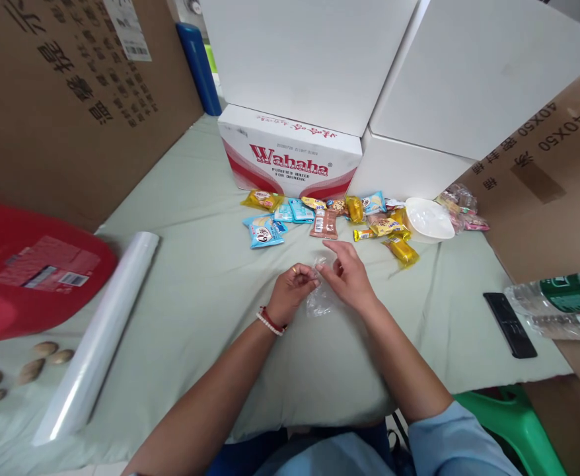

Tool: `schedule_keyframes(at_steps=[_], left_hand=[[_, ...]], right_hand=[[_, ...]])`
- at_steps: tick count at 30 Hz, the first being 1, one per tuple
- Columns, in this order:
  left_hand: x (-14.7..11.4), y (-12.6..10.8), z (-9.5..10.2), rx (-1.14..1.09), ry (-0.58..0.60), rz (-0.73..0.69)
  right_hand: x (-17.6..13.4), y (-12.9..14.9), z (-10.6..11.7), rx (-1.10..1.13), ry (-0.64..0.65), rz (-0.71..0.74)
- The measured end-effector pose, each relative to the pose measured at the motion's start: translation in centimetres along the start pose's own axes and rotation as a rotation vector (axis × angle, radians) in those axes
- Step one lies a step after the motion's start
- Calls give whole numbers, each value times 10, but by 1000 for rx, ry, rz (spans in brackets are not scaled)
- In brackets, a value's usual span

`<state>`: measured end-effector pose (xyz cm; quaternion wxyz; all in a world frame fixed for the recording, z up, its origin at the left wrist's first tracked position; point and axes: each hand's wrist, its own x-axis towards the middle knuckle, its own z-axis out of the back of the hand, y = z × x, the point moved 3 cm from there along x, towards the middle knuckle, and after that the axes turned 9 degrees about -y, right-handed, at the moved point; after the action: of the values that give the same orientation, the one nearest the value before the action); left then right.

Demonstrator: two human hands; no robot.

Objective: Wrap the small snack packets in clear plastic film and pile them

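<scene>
Above the pale green tablecloth, my left hand [290,292] pinches the edge of a small clear plastic bag [320,303] between thumb and fingertips. The bag hangs crinkled and looks empty. Close on its right is my right hand [350,276], thumb and forefinger apart, the other fingers loosely curled. Its thumb tip reaches the top of the bag; whether it presses on the plastic is hard to see. Beyond the hands lie wrapped snacks, among them a brown packet [324,224], a blue packet [263,231] and a yellow packet [401,252].
A Wahaha carton [290,155] and white boxes stand behind the snacks. To the right are a white bowl [429,219], a black phone [510,325] and plastic bottles [562,294]. Leftward lie a plastic film roll [99,337], a red container [37,271] and several brown nut-like pieces [31,371].
</scene>
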<state>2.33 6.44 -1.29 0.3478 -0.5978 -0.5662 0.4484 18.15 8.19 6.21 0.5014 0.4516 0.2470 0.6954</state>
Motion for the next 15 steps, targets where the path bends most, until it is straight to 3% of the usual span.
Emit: schedule_keyframes(at_steps=[3,10,15], left_hand=[[-2,-4,-2,-34,33,-8],[0,-6,0,-82,13,16],[1,-10,2,-149,6,16]], right_hand=[[9,-8,-11,48,98,-34],[3,-4,-12,94,101,34],[-8,0,0,59,-58,41]])
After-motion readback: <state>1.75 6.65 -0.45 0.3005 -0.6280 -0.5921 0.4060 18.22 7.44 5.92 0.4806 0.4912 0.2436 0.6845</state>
